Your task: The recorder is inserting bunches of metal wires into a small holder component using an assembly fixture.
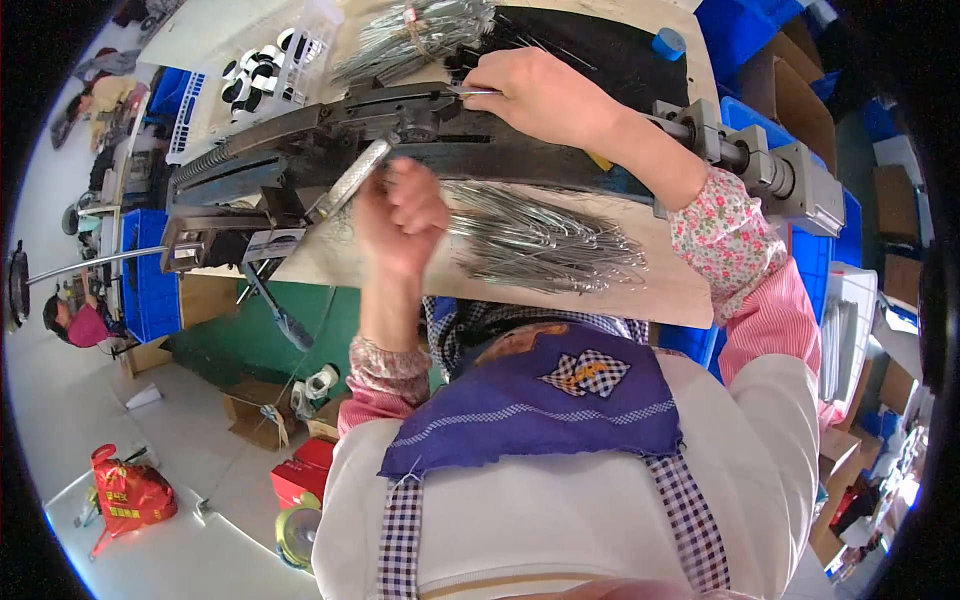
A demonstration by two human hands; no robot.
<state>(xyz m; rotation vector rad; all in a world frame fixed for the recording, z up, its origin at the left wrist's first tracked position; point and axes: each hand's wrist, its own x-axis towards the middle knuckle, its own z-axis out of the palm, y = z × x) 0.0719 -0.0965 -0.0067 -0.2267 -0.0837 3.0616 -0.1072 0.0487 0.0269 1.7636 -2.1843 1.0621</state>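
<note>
My right hand (545, 95) pinches a thin metal wire rod (478, 91), whose far end reaches into a clamp on the dark metal bench machine (400, 120). My left hand (400, 215) is curled into a loose fist and slightly blurred, right beside the machine's silver lever handle (352, 182). Whether anything sits inside those fingers is hidden. Below the machine, on the wooden table (690, 290), lies a loose pile of bent wire rods (550, 240). Behind the machine rests another bundle of wire rods (415, 40).
A clear plastic basket (295, 75) of black-and-white round parts stands at the back left. A blue cap (668, 43) lies near a black mat (600, 50). A metal shaft assembly (770, 165) projects at the right. Blue bins (150, 270) and a red bag (130, 490) are at the left.
</note>
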